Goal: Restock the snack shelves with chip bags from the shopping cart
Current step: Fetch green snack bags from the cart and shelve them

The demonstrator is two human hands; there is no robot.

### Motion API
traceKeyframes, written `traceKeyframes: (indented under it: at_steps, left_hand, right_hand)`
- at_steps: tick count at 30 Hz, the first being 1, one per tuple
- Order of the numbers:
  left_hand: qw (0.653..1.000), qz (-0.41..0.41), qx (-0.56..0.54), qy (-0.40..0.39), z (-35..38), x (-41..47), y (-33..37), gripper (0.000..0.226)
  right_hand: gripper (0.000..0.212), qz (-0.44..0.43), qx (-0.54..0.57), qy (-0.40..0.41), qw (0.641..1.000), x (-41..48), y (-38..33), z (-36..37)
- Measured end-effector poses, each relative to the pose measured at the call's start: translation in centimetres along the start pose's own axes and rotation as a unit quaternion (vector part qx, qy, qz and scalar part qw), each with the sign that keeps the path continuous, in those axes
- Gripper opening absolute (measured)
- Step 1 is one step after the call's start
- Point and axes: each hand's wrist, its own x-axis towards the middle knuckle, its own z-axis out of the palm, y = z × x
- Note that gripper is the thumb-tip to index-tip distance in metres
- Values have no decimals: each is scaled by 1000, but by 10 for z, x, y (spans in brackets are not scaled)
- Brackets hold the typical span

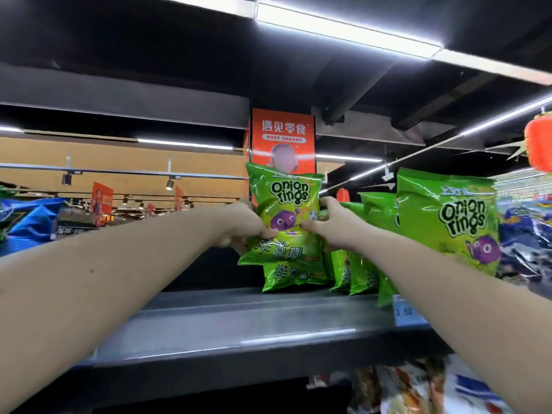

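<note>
A green Onion Rings chip bag [286, 198] is held upright above the grey shelf [239, 321], in front of another green bag [294, 274] that stands on the shelf. My left hand [246, 224] grips its left edge and my right hand [331, 224] grips its right edge, thumbs on the front. To the right stands a row of the same green bags [363, 264], with one large one [461, 222] nearest me. The shopping cart is out of view.
Blue chip bags lie at the far left [30, 222] and far right [525, 243] of the shelf. A price tag [407, 313] hangs on the shelf's front edge. More snack bags [418, 386] fill the shelf below. An orange snack sign [283, 138] hangs behind.
</note>
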Motion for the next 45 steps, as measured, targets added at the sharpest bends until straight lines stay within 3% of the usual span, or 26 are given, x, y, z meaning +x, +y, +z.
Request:
traceKeyframes:
  at_steps: [5, 7, 9, 13, 15, 17, 19, 22, 26, 30, 38, 42, 45]
  left_hand:
    - [999, -2, 34, -32, 15, 3, 1, 75]
    - [997, -9, 40, -65, 17, 5, -4, 73]
    - [994, -8, 69, -79, 20, 8, -10, 57]
    - [975, 47, 217, 7, 18, 9, -14, 70]
    - [936, 126, 315, 92, 12, 4, -8, 69]
    - [892, 201, 384, 132, 6, -2, -3, 63]
    - [858, 249, 441, 88, 4, -8, -2, 65]
    - [817, 236, 524, -32, 6, -13, -12, 74]
    - [703, 241, 666, -70, 14, -1, -30, 73]
    - [644, 243, 724, -39, 18, 15, -31, 69]
    - [660, 282, 696, -6, 18, 5, -18, 68]
    - [681, 334, 648, 71, 14, -9, -1, 56]
    - [727, 316, 598, 120, 18, -22, 10, 50]
  right_hand:
    - [76, 23, -75, 7, 997, -2, 10, -1]
    - [72, 43, -122, 2, 992, -1, 15, 1]
    - [60, 55, -163, -5, 985, 4, 23, 6]
    - [61, 65, -227, 9, 972, 7, 23, 13]
    - [79, 19, -235, 26, 971, 5, 19, 10]
    - [100, -29, -264, -12, 964, 1, 14, 4]
    - [106, -60, -319, -116, 939, -7, 10, -3]
    - [104, -66, -396, -263, 877, -17, 14, -6]
    - [103, -43, -459, -297, 836, -16, 27, 3]
    - [104, -26, -477, -281, 832, -9, 33, 8]
    - [99, -58, -463, -230, 854, -14, 27, 6]
    - [77, -113, -389, -95, 909, -24, 13, 1]
    - [52, -141, -432, 31, 890, -35, -1, -4]
